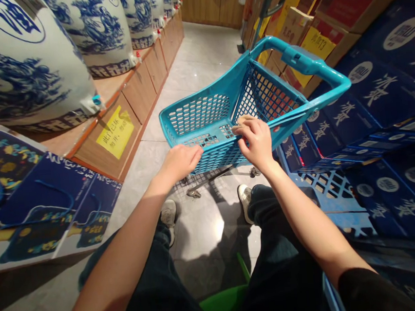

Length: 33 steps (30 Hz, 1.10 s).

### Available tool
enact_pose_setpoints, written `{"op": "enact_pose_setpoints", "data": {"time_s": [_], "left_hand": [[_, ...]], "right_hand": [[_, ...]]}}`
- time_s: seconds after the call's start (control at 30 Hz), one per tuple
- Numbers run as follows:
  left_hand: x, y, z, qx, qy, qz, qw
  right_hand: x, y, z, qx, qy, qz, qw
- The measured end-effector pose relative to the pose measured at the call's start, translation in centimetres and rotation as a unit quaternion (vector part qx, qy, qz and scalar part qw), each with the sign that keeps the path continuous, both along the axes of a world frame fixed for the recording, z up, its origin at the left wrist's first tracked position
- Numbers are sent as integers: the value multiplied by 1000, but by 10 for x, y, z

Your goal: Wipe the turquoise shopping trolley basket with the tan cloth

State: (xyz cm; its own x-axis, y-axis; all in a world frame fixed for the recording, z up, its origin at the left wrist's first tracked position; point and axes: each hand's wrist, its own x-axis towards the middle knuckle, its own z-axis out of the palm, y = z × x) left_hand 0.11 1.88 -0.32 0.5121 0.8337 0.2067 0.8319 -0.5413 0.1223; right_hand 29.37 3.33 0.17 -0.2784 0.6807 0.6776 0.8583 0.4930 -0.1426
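A blue plastic shopping cart [203,112] with perforated sides stands on the floor in front of me, its handle [301,61] toward the upper right. My left hand [184,160] is closed over the near rim at the basket's left end. Farther right along that rim, my right hand [255,138] is closed on a tan cloth-like piece [242,119], which shows past its fingers over the basket. Part of this piece is hidden by the hand. The visible part of the basket floor holds nothing I can make out.
Large blue-and-white jars [23,70] line a wooden ledge [138,91] at left, with a yellow sign [115,132] on its side. Blue printed boxes [380,85] are stacked at right beside a blue crate [332,192]. Something green [225,303] lies between my legs.
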Motion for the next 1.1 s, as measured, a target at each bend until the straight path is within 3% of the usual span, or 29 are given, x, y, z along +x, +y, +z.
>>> {"op": "enact_pose_setpoints", "data": {"time_s": [0.17,0.37,0.43,0.6,0.67,0.83,0.9,1.0,1.1], "left_hand": [[-3,0,2,1,0,-1,1000],[-3,-1,3,-3,16,0,1000],[-2,-2,4,2,28,0,1000],[-2,-1,3,12,31,-1,999],[-3,0,3,9,25,-3,1000],[-3,-1,4,-4,13,-2,1000],[-2,-1,4,-5,21,-1,1000],[-1,0,3,0,26,-2,1000],[-2,1,2,6,14,-6,1000]], "right_hand": [[-22,-9,-2,-26,-60,87,994],[14,9,5,-11,19,-30,999],[14,7,3,5,22,-35,999],[-13,-7,-3,-7,-38,75,996],[-12,-6,-1,-19,-50,88,995],[24,11,5,-1,3,-31,1000],[26,11,3,18,8,-45,999],[2,-3,-7,29,-12,-4,999],[-26,-17,-14,8,-55,86,995]]}}
